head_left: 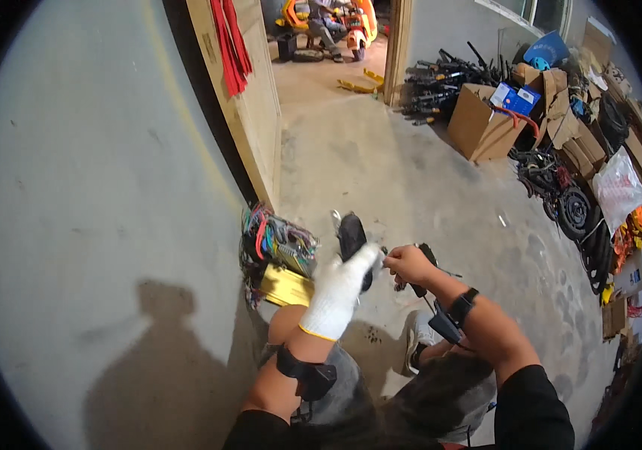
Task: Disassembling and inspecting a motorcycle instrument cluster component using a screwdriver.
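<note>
My left hand, in a white knitted glove with a yellow-edged cuff, is closed around a long black part with a rounded end; its exact kind I cannot make out. Just to its right, my bare right hand has its fingers pinched together close to the glove's fingertips. Whatever sits in that pinch is too small to name. Beyond and beneath the right hand shows a dark device with thin leads, partly covered by the hand. Both hands are above the floor in front of my knees.
Bundled coloured wires and a yellow metal plate lie by the left wall. An open door leads to a person beside an orange scooter. At right are a cardboard box, black scooter parts and a wheel.
</note>
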Motion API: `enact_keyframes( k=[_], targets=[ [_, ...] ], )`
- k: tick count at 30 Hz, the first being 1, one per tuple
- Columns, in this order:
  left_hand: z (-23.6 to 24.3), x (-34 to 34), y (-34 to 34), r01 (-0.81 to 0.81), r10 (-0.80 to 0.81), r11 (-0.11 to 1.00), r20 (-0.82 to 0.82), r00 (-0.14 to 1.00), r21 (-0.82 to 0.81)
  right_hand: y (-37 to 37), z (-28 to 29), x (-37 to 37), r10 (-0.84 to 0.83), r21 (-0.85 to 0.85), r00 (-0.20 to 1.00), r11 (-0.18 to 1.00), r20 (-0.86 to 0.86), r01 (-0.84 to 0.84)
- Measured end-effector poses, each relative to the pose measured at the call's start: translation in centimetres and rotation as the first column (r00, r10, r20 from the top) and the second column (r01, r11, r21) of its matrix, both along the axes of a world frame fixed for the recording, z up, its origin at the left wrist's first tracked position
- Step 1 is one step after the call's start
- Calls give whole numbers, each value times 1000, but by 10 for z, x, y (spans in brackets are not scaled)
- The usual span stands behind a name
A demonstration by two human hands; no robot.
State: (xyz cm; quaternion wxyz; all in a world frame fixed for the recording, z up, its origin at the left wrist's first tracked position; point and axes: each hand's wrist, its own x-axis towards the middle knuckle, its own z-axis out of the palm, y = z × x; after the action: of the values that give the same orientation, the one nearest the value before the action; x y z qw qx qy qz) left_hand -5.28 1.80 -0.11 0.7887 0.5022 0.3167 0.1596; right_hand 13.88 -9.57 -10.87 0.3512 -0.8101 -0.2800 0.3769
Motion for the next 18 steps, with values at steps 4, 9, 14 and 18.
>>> enact_keyframes(
  k=[4,9,14,18],
  targets=[
    [6,-18,18,-94,121,976,127,985,-194,4,-100,-10,213,-346,977,918,20,-193],
    [22,-40,30,-35,65,980,145,987,-196,-21,-210,-39,449,-512,884,795,132,-327],
    [33,-63,40,-74,90,966,55,994,-249,-60,-296,-69,341,-521,913,834,225,-183],
    [33,-67,41,-103,101,972,-20,995,-213,-81,-337,-87,231,-414,927,905,296,-94]
  ],
)
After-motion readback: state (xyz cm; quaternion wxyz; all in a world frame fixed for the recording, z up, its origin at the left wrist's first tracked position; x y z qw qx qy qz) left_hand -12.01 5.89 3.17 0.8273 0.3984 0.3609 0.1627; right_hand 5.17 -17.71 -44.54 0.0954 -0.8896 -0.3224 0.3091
